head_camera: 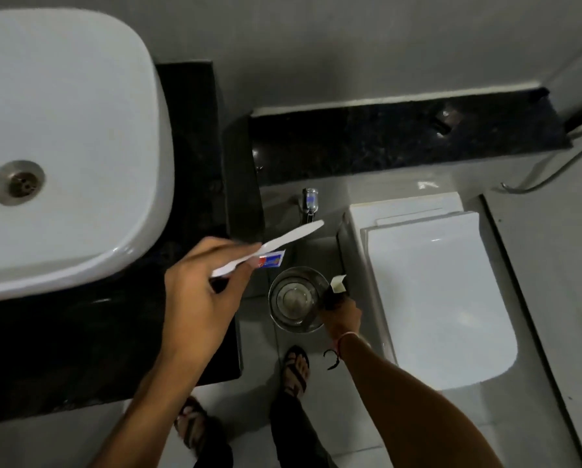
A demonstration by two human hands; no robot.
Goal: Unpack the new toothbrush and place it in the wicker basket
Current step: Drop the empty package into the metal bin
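My left hand (pixel 201 292) grips a white toothbrush (pixel 283 239) by one end, beside the counter's right edge; the other end points up and right. A small red and blue sachet (pixel 271 259) is pinched under the same fingers. My right hand (pixel 342 314) reaches down to the floor and is closed on a piece of white packaging (pixel 337 286), held at the right rim of a round steel bin (pixel 294 298). No wicker basket is in view.
A white basin (pixel 63 146) sits on a black stone counter (pixel 195 146) at the left. A white toilet (pixel 431 282) with its lid down stands at the right, below a black ledge (pixel 401 136). A small wall tap (pixel 310 201) is above the bin. My sandalled feet (pixel 296 369) stand on grey tiles.
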